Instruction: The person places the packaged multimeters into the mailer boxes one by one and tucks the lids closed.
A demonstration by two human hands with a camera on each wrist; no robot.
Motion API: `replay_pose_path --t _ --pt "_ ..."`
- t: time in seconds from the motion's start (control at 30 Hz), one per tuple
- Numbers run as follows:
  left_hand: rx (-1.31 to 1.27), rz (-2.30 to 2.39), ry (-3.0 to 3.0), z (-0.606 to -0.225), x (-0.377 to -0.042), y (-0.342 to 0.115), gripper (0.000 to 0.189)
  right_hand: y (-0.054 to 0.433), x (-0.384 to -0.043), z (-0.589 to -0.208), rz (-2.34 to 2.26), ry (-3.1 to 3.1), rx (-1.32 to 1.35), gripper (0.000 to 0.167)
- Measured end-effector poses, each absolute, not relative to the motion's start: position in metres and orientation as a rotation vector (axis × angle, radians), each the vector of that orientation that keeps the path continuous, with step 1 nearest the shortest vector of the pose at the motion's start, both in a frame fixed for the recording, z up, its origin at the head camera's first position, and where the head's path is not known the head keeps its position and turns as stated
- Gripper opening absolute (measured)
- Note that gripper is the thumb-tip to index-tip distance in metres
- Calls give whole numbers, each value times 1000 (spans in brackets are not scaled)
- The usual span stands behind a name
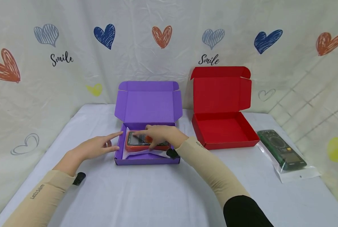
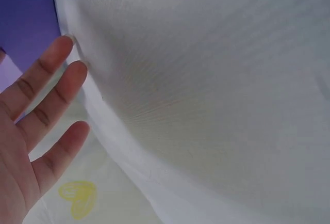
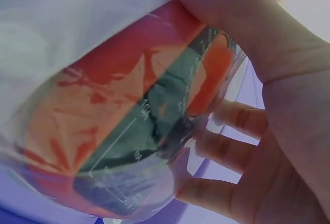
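An orange-and-black multimeter [image 1: 131, 148] in a clear plastic bag [image 3: 46, 48] lies inside the open purple box [image 1: 147, 162]. Over it, my right hand [image 1: 164, 134] grips the bagged multimeter across its width. In the right wrist view, the thumb is on one side and several fingers bend along the other, beside the orange dial [image 3: 210, 82]. My left hand [image 1: 96, 146] holds nothing, its fingers spread, with index finger and thumb tips at the left wall of the purple box. Three of its fingers [image 2: 56, 97] show loosely extended in the left wrist view.
Right of the purple box stands an open red box [image 1: 231, 146] with its lid raised. Farther right, a green multimeter [image 1: 295, 165] in a clear bag lies near the table's right edge. Behind the white-covered table [image 1: 146, 198] hangs a curtain [image 1: 140, 63] printed with hearts.
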State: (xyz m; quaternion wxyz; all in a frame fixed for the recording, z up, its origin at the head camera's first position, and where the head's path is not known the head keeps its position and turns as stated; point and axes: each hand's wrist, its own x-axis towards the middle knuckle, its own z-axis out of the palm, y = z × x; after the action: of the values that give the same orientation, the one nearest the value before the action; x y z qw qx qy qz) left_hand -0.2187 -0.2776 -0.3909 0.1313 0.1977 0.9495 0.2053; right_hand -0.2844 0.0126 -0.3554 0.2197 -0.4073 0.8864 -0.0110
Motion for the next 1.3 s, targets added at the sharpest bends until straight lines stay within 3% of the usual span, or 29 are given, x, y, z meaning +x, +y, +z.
replay_pose_path --t 0.7,1.07,1.3 --pt "549 572 2699 -380 -221 -276 77 26 -292 -361 -237 2379 -1062 94" --pt "491 590 2606 -364 -225 -270 82 51 -298 -352 -295 2450 -1115 80" --pt "536 682 2714 -358 -234 -269 71 77 -302 -349 -552 2541 -1196 60"
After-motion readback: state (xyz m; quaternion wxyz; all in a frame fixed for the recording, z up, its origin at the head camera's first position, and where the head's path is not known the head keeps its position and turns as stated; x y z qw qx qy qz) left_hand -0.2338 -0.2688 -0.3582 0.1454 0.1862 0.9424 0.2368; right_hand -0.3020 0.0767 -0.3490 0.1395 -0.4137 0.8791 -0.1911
